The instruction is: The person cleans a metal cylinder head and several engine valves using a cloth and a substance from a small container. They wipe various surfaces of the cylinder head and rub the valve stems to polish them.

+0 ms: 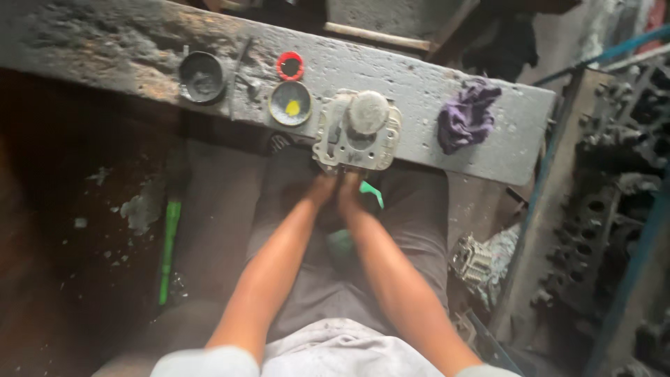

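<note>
Counter (447,91): long grey slab, dirty, running left-right just beyond the fingers. Everything below sits on it except where noted.

Metal engine part (356,130): squarish grey casting with a round piston-like piece on top, at the near edge of the counter, directly ahead of both hands and touching or nearly touching the fingertips. No clear long axis, roughly square in plan. It overhangs the counter edge slightly toward the person.

Left hand (322,188) and right hand (350,190): side by side, pressed close together just under the near edge of the part. Both about equally near; right is more centred under it. Fingers are tucked under the part's rim and blurred, so I cannot tell whether they are clenched, loose, or actually gripping it. Contact with the underside looks likely, not confirmed.

Purple rag (466,115): bunched, well to the right of the fingers.

Dark bowl (202,75): up and well left of the fingers.

Tin lid with a yellow blob (290,103): just left of the part, ahead-left of the fingers.

Red ring (290,65): just beyond the lid.

Green-handled tool (168,248): on the floor, far left, handle running away from the person.

Green scrap (372,192): just right of the right hand, below counter level.
</note>
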